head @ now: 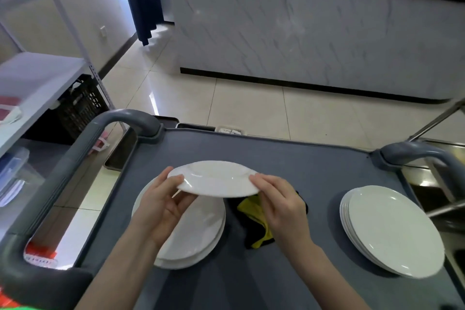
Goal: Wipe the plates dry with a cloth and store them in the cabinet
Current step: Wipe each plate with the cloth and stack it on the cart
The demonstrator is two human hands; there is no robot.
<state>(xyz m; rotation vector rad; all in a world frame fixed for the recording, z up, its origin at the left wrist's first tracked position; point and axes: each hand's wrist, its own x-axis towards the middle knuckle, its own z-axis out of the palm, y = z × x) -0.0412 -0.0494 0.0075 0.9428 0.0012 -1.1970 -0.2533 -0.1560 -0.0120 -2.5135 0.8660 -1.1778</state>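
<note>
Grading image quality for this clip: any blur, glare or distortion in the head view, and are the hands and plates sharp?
Head view: wide-angle distortion bows the cart handle and the counter; the shelf at left is smeared; glare streaks the floor tiles; the held plate, left hand, right hand, left plate stack and right plate stack are fairly sharp.

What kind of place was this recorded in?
Probably a restaurant or canteen service area: a grey service cart carrying stacks of white plates, a long marble-faced counter, and metal shelving on the left.
</note>
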